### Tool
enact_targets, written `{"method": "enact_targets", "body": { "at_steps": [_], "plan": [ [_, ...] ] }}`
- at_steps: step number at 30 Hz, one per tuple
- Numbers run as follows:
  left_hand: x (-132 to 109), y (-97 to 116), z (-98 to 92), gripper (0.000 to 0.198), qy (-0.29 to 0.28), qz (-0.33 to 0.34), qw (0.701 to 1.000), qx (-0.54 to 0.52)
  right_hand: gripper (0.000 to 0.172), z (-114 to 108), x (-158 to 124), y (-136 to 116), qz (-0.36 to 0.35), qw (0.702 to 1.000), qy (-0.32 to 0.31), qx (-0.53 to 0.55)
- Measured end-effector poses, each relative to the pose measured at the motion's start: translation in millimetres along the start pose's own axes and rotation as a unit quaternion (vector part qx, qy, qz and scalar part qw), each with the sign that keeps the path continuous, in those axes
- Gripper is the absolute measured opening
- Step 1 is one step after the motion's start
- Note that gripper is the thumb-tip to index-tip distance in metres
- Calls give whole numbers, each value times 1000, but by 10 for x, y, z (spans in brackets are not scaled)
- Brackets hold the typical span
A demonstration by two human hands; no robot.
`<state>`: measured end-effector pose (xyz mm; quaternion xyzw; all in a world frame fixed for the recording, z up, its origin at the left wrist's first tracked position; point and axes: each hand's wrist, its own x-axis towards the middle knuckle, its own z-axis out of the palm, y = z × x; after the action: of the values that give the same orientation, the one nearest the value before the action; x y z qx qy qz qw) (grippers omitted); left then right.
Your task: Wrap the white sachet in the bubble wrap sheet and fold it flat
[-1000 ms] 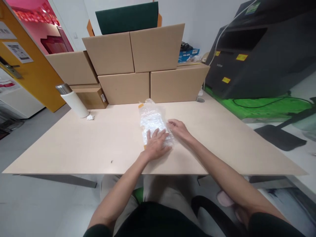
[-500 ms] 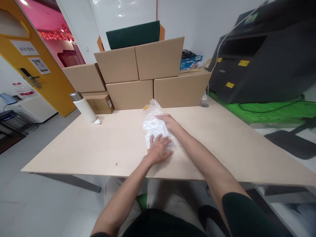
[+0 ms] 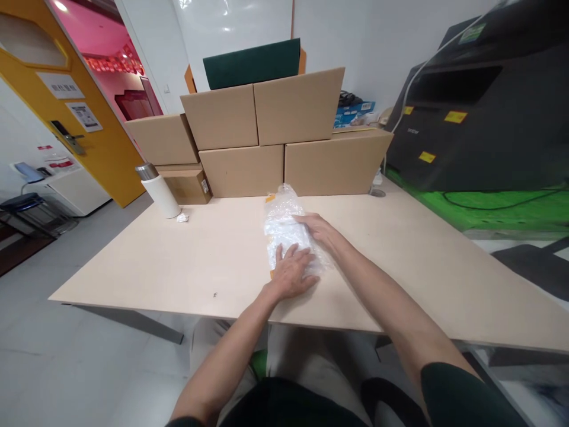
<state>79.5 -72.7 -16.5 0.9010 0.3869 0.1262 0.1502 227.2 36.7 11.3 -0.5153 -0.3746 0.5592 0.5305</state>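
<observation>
A flat white item in clear bubble wrap [image 3: 287, 212] lies on the table, with bits of orange tape along its left edge. My left hand [image 3: 293, 274] rests on the near part of the wrap, fingers spread and nearly flat. At the right edge of the bundle is my right hand [image 3: 320, 230], its index finger reaching over the top and the other fingers bent against the side. The right thumb and the underside of the wrap are hidden.
Cardboard boxes [image 3: 242, 172] are stacked along the back of the table [image 3: 178, 261], a dark green box [image 3: 253, 64] on top. A white flask [image 3: 160, 196] and crumpled tissue [image 3: 182, 217] stand at the left. To the right is a large black machine [image 3: 448, 124].
The view has turned slightly left, so everything sits a little further right. Both hands keep nearly the same places on the bubble wrap.
</observation>
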Motion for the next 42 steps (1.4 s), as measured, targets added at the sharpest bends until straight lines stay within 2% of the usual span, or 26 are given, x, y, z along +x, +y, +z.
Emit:
{"method": "enact_targets", "body": {
  "at_steps": [2,4,6,8,10,11,13,15,17,21,24,26,28,30,33,35,37,38,40,42],
  "plan": [
    [-13,-20,-65,60,20,-1,1000,-20,16,-40,-93,-30,1,1000,0,17],
    [-5,-76,-222,66,80,-22,996,-20,20,-60,-201,-84,-3,999,-14,43],
    [16,-172,-471,74,160,-57,985,17,27,-57,-342,-151,-14,997,-54,55],
    [21,-291,-766,83,197,-70,976,61,36,-26,-516,-220,-30,992,-111,42],
    [-27,-404,-1043,87,182,-78,978,60,42,32,-702,-281,-53,986,-154,29],
    [-74,-449,-1154,85,153,-76,985,23,44,71,-787,-305,-68,984,-162,33],
    [-201,-511,-1298,83,62,-52,990,-116,46,160,-918,-335,-101,982,-149,54],
    [-329,-542,-1334,84,-9,-31,957,-288,48,252,-976,-334,-129,981,-121,75],
    [-403,-568,-1280,85,-13,-40,904,-425,51,328,-952,-302,-139,982,-99,85],
    [-288,-685,-1029,75,80,-152,819,-547,53,395,-683,-162,-118,990,-27,78],
    [-62,-826,-803,64,191,-263,792,-517,45,392,-376,-13,-89,993,72,17],
    [72,-914,-662,59,260,-306,794,-456,39,376,-199,102,-76,989,118,-51],
    [164,-985,-546,57,295,-326,809,-390,37,345,-91,224,-81,982,134,-104],
    [222,-1036,-469,56,308,-334,828,-329,43,299,-64,340,-125,970,116,-175],
    [274,-1079,-419,54,323,-337,846,-258,58,219,-124,464,-207,922,62,-321],
    [278,-1083,-416,52,317,-341,849,-250,65,186,-178,502,-211,901,46,-376],
    [237,-1068,-428,55,308,-336,854,-251,67,181,-214,514,-203,894,46,-398],
    [198,-1055,-440,61,302,-318,866,-240,67,186,-223,514,-202,892,45,-401],
    [91,-1029,-472,81,267,-254,912,-181,67,198,-225,503,-201,892,44,-404],
    [-24,-1022,-509,98,178,-186,961,-105,69,182,-216,477,-191,892,33,-409]
  ]
}}
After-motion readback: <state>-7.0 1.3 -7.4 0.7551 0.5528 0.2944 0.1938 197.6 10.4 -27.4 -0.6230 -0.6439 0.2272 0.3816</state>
